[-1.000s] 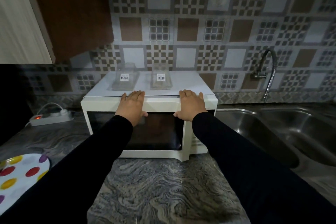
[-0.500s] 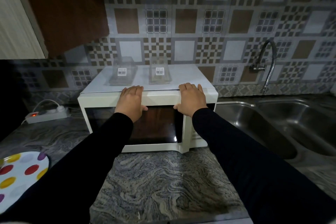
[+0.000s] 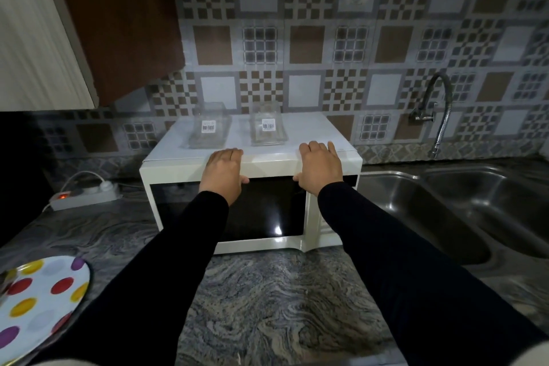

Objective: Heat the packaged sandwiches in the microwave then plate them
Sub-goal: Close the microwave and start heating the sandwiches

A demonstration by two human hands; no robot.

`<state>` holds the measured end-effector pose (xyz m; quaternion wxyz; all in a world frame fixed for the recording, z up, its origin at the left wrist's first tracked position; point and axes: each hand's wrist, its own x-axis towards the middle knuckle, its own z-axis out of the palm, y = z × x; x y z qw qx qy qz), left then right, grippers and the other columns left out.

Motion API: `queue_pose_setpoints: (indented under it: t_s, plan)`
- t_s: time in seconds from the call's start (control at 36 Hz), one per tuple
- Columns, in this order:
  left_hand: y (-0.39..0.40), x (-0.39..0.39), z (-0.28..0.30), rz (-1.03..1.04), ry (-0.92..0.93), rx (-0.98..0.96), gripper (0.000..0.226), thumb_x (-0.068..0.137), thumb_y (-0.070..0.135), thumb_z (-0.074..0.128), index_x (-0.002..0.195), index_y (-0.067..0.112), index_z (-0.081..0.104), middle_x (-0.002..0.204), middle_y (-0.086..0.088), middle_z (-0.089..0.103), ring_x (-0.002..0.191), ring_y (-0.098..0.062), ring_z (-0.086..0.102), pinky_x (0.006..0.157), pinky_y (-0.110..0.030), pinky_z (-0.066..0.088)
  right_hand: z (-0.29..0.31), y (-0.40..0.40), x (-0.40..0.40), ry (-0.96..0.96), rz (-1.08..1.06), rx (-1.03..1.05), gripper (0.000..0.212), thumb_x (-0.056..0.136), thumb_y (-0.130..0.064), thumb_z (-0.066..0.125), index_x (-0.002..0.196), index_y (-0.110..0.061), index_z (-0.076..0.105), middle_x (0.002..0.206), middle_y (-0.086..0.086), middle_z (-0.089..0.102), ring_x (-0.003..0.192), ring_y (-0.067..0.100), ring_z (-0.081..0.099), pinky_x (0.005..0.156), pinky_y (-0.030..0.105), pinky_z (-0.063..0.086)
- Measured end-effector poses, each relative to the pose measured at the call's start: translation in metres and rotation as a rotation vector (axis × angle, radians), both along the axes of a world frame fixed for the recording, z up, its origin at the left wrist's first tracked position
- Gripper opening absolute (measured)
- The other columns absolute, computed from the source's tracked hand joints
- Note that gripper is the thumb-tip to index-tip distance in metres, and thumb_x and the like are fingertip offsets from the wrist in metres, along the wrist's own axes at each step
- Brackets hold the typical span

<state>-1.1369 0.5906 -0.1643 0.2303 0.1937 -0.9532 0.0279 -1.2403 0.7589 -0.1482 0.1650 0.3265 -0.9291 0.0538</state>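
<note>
A white microwave point(image 3: 166, 175) with a dark glass door, which looks closed, stands on the marbled counter against the tiled wall. On its top lie two clear plastic sandwich packages, each with a barcode label: the left package point(image 3: 209, 128) and the right package point(image 3: 268, 127). My left hand point(image 3: 223, 174) rests on the top front edge of the microwave, fingers laid over the top and thumb on the front. My right hand point(image 3: 320, 168) lies the same way further right. Neither hand touches a package.
A white plate with coloured dots point(image 3: 35, 303) sits at the counter's near left. A power strip with a lit red switch point(image 3: 84, 194) lies left of the microwave. A steel double sink point(image 3: 445, 205) and a flexible tap point(image 3: 439, 116) fill the right. A brown cabinet point(image 3: 118, 18) hangs upper left.
Both hands stay on the microwave's top front edge. The camera view has shifted slightly, so the microwave sits a little higher in the frame.
</note>
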Motion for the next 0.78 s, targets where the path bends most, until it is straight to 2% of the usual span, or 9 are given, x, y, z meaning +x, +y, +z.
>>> queue_pose_setpoints:
  t_s: [0.19, 0.36, 0.58, 0.69, 0.78]
  plan:
    - [0.004, 0.000, -0.001, 0.028, 0.025, 0.030, 0.060, 0.088, 0.025, 0.064, 0.140, 0.010, 0.039, 0.142, -0.008, 0.046, 0.133, -0.023, 0.039, 0.114, -0.032, 0.023, -0.003, 0.008, 0.000, -0.109, 0.040, -0.085, 0.062, 0.093, -0.028, 0.059, 0.146, -0.013, 0.031, 0.151, 0.005, 0.035, 0.140, 0.022, 0.031, 0.119, 0.038, 0.014]
    - [0.005, 0.009, -0.014, 0.067, -0.042, -0.009, 0.075, 0.092, 0.022, 0.057, 0.152, 0.018, 0.013, 0.158, 0.000, 0.018, 0.147, -0.018, 0.013, 0.119, -0.047, 0.004, 0.002, 0.026, 0.006, -0.229, 0.068, -0.078, 0.061, 0.097, -0.017, 0.050, 0.151, -0.016, 0.022, 0.159, 0.001, 0.021, 0.147, 0.018, 0.018, 0.119, 0.039, 0.011]
    - [0.014, 0.042, -0.031, 0.000, -0.033, 0.077, 0.090, 0.089, 0.028, 0.059, 0.153, 0.023, -0.004, 0.161, 0.001, -0.006, 0.149, -0.025, -0.008, 0.117, -0.054, 0.008, -0.016, 0.042, 0.033, -0.222, 0.029, -0.146, 0.069, 0.096, -0.017, 0.048, 0.154, -0.015, 0.011, 0.162, 0.000, 0.007, 0.150, 0.018, 0.006, 0.120, 0.041, 0.013]
    - [0.030, 0.056, -0.054, -0.018, -0.015, 0.137, 0.082, 0.090, 0.029, 0.056, 0.154, 0.024, 0.004, 0.160, -0.004, -0.014, 0.148, -0.029, -0.011, 0.116, -0.055, 0.008, -0.034, 0.051, 0.053, -0.235, -0.033, -0.170, 0.069, 0.097, -0.020, 0.046, 0.155, -0.015, 0.008, 0.162, 0.001, 0.005, 0.149, 0.019, 0.009, 0.120, 0.039, 0.015]
    - [0.043, 0.064, -0.084, 0.003, -0.135, 0.227, 0.079, 0.091, 0.033, 0.055, 0.153, 0.027, 0.007, 0.160, -0.003, -0.016, 0.148, -0.027, -0.012, 0.117, -0.055, 0.010, -0.055, 0.058, 0.065, -0.326, -0.085, -0.167, 0.069, 0.097, -0.022, 0.047, 0.154, -0.015, 0.009, 0.162, 0.002, 0.009, 0.149, 0.022, 0.012, 0.119, 0.039, 0.018]
